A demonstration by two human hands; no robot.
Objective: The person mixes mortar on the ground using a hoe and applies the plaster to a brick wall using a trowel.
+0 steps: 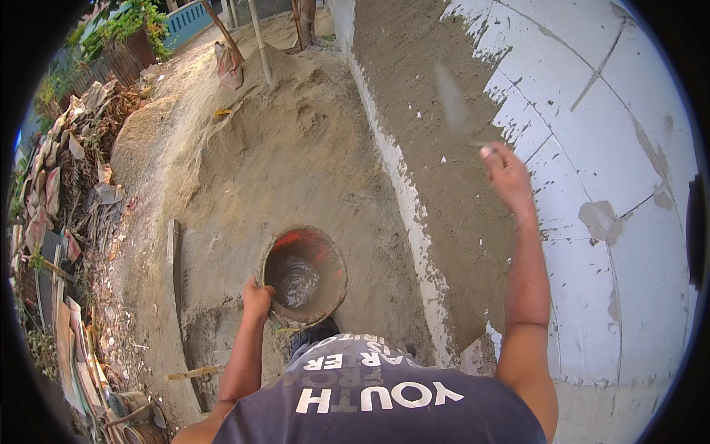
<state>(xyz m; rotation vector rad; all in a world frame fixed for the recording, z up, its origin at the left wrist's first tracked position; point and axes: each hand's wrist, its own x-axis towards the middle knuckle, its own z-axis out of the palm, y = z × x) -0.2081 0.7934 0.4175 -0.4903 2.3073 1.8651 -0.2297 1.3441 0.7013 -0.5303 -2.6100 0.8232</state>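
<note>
My left hand (pixel 257 299) is closed on the near left rim of a round, mortar-caked bucket (pixel 325 253). Inside the bucket, wet grey slurry (pixel 298 283) shines, and some orange shows on the inner wall. My right arm reaches out to the wall, where my right hand (pixel 506 175) is wrapped round the handle of a trowel (pixel 452 100). The trowel's blade is smeared by motion and lies over the fresh grey mortar coat (pixel 421 74); whether it touches the coat I cannot tell. To the right, the mortar's ragged edge meets bare white wall blocks (pixel 577 177).
Beyond the bucket rises a sand heap (pixel 259 140), with wooden poles (pixel 260 41) and a sack (pixel 228 65) near it. A plank (pixel 174 274) lies on the ground at left. Debris and scrap boards (pixel 74 340) line the far left side.
</note>
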